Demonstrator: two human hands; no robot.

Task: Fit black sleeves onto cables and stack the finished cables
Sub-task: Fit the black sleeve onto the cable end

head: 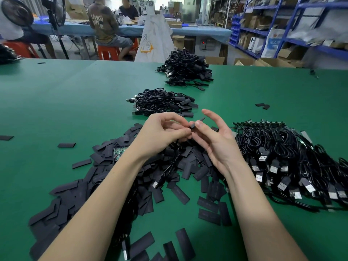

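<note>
Above the loose sleeve pile (169, 166), left hand (162, 132) and right hand (214, 140) each with a pinching grip on one black sleeve (192, 126)

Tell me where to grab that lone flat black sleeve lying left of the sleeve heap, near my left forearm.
Pinch the flat black rectangular sleeve across its narrow width, mid-length, coming from above. It lies flat on the green table mat, apart from the heap, so both long edges look free for a thumb-and-finger grip.
</note>
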